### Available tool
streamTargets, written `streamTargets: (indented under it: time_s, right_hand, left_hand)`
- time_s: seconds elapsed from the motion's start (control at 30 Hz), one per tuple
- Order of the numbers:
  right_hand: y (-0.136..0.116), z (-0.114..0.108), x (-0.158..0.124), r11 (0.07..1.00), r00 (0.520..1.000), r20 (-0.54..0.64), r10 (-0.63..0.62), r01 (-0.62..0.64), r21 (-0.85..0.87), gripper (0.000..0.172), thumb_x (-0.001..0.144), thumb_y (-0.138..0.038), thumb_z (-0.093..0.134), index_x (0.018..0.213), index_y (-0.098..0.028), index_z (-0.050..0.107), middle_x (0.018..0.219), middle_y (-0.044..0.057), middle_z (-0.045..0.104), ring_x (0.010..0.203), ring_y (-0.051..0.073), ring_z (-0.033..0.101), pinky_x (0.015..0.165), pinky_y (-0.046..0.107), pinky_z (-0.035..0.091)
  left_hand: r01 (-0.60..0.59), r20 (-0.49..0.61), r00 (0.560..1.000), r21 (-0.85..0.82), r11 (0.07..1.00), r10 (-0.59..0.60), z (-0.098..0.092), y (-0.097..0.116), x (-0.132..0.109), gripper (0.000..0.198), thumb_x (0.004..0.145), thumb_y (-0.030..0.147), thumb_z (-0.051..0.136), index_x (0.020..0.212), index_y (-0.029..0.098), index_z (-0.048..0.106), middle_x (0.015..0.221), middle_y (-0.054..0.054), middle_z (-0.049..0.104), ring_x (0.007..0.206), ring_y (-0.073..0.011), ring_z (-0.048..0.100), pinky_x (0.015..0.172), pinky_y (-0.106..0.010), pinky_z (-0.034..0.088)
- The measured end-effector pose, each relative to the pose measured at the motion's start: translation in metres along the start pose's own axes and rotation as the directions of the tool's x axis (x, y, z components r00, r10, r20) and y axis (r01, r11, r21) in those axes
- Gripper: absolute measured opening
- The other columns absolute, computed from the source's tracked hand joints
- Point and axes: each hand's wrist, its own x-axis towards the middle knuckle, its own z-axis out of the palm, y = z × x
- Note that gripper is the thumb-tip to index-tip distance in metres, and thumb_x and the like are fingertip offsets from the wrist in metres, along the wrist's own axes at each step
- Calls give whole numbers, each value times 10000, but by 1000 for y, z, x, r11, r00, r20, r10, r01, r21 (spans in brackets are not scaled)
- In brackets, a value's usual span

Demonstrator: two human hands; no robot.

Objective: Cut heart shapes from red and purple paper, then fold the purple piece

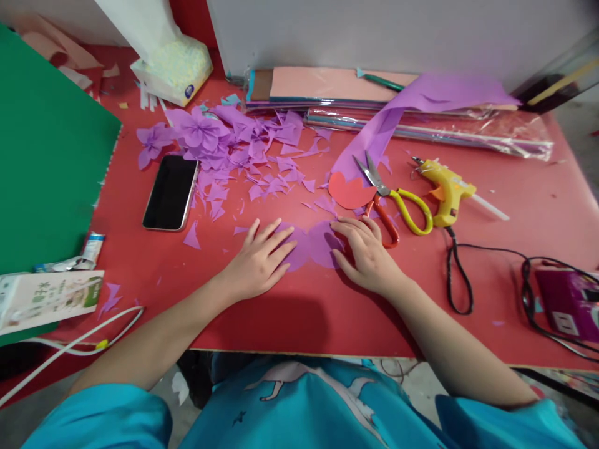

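A cut piece of purple paper (309,244) with rounded lobes lies flat on the red tabletop (281,312). My left hand (262,259) rests on its left lobe, fingers spread. On the right lobe lie the fingertips of my right hand (367,252), also apart and gripping nothing. Just beyond my right hand sit a red paper petal shape (349,190) and scissors (381,187) with one yellow and one red handle, blades parted. Farther left, purple paper flowers (199,132) stand among many purple scraps (262,168).
A phone (171,192) lies left, near a green board (47,156). At the back are a tissue box (180,72), wrapped paper packs (327,87) and a purple paper strip (374,134). A yellow glue gun (447,190) with a black cord (461,299) lies right, near a magenta box (568,305).
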Motion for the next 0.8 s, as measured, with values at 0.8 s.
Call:
streamTargets:
  time_s: [0.8]
  right_hand:
    - [6,-6,1,997,955,-296,9,-30,-65,326,751,-219,572,1074,-212,527,1176,117,561,1164,334,444,1000,561,302]
  left_hand:
    - [181,-278,943,-36,983,-184,-3,-1,-1,239,795,154,524,1033,158,554,1176,-120,623,1214,-289,492,1071,-566,243]
